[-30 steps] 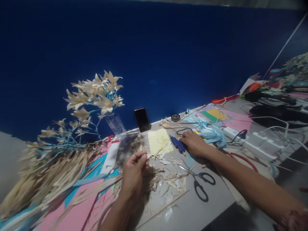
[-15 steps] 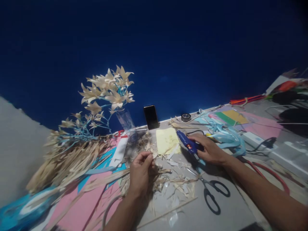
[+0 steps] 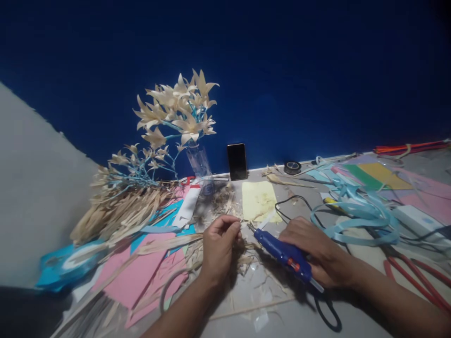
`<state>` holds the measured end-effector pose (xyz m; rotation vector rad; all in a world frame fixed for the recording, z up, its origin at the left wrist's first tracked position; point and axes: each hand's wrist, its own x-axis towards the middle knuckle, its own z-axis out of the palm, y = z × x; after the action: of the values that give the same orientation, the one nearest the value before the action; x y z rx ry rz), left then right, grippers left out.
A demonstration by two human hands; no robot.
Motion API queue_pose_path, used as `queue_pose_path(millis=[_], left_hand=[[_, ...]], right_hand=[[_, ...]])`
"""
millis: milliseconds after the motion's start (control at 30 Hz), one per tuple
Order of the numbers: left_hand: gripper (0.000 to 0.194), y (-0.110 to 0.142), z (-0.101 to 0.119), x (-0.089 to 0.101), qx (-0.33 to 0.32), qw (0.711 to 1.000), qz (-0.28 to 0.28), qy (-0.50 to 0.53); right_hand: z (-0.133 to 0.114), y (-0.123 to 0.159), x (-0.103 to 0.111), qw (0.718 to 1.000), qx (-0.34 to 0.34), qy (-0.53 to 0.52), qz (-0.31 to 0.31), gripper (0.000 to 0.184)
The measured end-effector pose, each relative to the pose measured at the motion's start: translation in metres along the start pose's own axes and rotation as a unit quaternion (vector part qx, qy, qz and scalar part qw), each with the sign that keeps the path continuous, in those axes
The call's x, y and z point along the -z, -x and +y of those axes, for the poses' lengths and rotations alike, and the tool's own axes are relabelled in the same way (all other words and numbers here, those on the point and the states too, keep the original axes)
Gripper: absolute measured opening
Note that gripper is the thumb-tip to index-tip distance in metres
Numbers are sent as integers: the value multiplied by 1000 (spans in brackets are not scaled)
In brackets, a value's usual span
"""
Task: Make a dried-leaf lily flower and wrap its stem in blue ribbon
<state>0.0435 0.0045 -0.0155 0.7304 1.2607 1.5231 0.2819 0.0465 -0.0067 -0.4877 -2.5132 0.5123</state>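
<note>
My right hand [image 3: 319,251] grips a blue glue gun [image 3: 282,253], its nozzle pointing left at my left hand. My left hand [image 3: 219,244] is pinched shut on a small pale straw piece [image 3: 238,226] just at the nozzle tip. Dried straw scraps [image 3: 246,263] litter the table beneath both hands. The gun's black cord [image 3: 292,201] loops behind it. A yellow paper sheet [image 3: 260,202] lies just beyond the hands.
A clear vase [image 3: 200,166] with cream straw flowers [image 3: 179,110] stands at the back, a dark phone [image 3: 237,161] leaning on the blue wall beside it. Straw bundles [image 3: 120,213], pink sheets [image 3: 137,274], blue ribbon [image 3: 355,211], a tape roll [image 3: 292,166] and scissors handles [image 3: 329,314] surround the hands.
My right hand picked up the glue gun from beside the yellow sheet and brought it left and nearer, up to my left hand. The view swung to the right.
</note>
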Motion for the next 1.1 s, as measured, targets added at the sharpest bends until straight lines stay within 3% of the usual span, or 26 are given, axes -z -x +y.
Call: queue_pose_path(millis=[367,500,600,833,933,1100], left_hand=[[24,-5,-3,3,3,999,-28,30],[24,-7,-6,3,8,999,-26,40],[26,-6,-7,2,17,998,-33,49],[29,-7,-8,4,26,996,-47,76],[31,-8,-7,4,35,993,-49,99],[37,-8,-2,3,46,987,-59,140]], right_hand=[[6,4,-4,1000,-14,13,9,28],[5,3,-3,999,20,0,41,26],[3,1,-4,999,34,-1,27,21],[13,5,-9,999,-17,36,32,26],[21,8,-11,993,-52,100,20,29],[47,14,-5,935,-204,291,23,31]])
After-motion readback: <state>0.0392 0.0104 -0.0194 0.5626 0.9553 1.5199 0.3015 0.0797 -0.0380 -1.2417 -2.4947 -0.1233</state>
